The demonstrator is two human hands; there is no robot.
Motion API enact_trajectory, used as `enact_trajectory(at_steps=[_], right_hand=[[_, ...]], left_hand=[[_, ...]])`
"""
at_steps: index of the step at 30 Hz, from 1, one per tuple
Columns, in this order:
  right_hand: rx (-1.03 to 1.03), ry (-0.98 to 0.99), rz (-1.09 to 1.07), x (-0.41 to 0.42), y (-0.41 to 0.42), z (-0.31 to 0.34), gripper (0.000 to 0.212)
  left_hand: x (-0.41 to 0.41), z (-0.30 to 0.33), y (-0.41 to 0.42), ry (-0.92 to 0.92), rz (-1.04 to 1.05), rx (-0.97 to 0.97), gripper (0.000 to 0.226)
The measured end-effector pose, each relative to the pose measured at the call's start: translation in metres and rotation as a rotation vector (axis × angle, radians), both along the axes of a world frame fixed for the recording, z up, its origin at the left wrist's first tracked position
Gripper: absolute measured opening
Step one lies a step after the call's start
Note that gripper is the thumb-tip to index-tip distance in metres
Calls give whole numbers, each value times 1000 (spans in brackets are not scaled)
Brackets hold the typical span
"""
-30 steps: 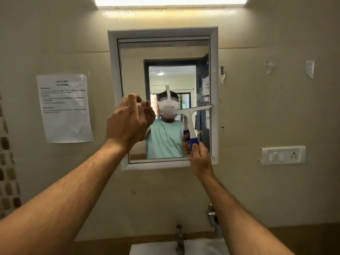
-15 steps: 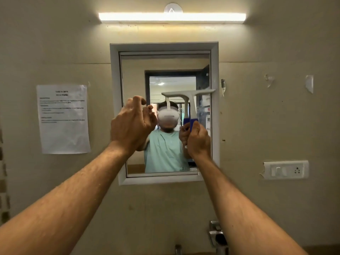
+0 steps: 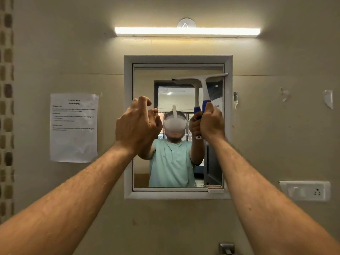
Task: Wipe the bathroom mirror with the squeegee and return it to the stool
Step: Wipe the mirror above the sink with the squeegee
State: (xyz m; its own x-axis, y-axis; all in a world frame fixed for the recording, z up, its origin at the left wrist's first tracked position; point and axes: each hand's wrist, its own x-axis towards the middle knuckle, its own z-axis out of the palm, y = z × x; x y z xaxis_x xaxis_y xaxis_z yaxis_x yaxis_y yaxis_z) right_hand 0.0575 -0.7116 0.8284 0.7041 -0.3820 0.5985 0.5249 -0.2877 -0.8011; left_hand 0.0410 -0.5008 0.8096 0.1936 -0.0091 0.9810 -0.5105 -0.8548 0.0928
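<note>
Gripping squeegee | right hand | handle upright | blade level, topmost

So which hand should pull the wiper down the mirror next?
Probably the right hand. It already grips the blue handle of the white T-shaped squeegee, whose blade sits near the top of the grey-framed mirror. The left hand hovers with loosely curled fingers, holding nothing.

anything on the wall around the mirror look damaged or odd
Yes. Right of the mirror, torn tape scraps and a peeling white scrap cling to the wall, seemingly leftovers of something removed. The paper notice on the left is wrinkled.
</note>
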Motion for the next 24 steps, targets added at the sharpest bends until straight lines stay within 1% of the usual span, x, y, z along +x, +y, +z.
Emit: enact_trajectory(at_steps=[1, 4, 6, 10, 14, 19, 21, 24], right_hand=[[-2, -14, -12, -1, -2, -8, 76], [-24, -84, -106, -5, -7, -32, 52], [-30, -96, -125, -5, -9, -49, 46], [-38, -78, -91, -8, -11, -78, 44], [-32, -55, -79, -10, -11, -96, 46], [-50, -30, -80, -20, -7, -118, 55], [-65, -29, -92, -22, -4, -117, 55], [-68, -54, -106, -22, 3, -95, 51]], left_hand=[[2, -3, 1, 2, -7, 4, 34], [9, -12, 2, 4, 0, 26, 31], [12, -17, 1, 0, 0, 33, 29], [10, -21, 0, -4, -22, 15, 29], [3, -27, -2, 13, -35, 14, 23], [-6, -34, 0, 26, -54, 25, 22], [-8, -35, 0, 32, -61, 41, 23], [-12, -31, -1, 41, -69, 43, 34]])
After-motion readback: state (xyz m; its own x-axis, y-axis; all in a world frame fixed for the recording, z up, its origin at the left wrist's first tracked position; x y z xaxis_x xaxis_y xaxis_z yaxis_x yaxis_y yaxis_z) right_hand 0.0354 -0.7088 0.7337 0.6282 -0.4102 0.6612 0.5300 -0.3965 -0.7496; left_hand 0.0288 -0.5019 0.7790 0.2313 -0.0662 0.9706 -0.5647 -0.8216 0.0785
